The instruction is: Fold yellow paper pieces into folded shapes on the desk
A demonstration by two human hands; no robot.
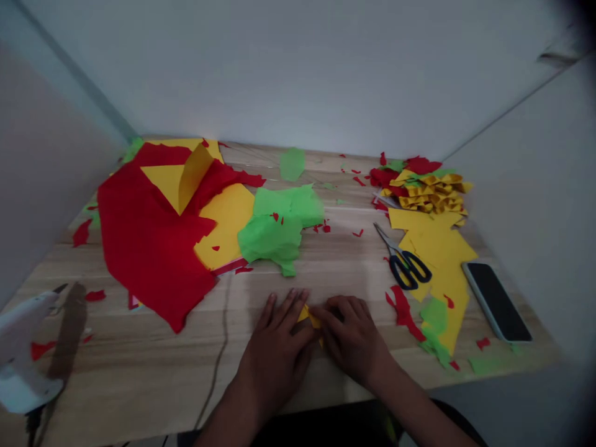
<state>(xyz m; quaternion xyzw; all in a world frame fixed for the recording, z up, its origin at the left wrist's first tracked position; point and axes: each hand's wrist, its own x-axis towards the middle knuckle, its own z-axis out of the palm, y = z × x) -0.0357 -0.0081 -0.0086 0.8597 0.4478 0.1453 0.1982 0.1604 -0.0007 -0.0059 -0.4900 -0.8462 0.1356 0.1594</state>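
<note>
Both hands flat on the wooden table (139,366) at its near edge, pressing a small yellow paper piece (311,318) between them. Left hand (279,344): fingers extended and close together, palm down, covering the left part of the piece. Right hand (349,335): fingers curled over the right part, fingertips meeting the left hand's. Only a thin yellow sliver visible between the two; shape of the piece underneath not discernible.

Landmark: scissors (404,261), black-handled, closed, lying on the table. Yellow paper piece well to the left of and nearer than the scissors. Phone (496,301) to the right of the scissors, face up. Stack of folded yellow strips (433,192) beyond the scissors. Green crumpled sheet (279,226) to the left of the scissors; large red sheet (149,242) farther left still. Glue gun (23,347) far left, at the near edge.

Judged step: flattening or creasing a fold in the small piece. Next move, as judged, calls for holding one side pinned while the other fingertips run along the fold; slippage of such a small piece likely if pressure uneven.
</note>
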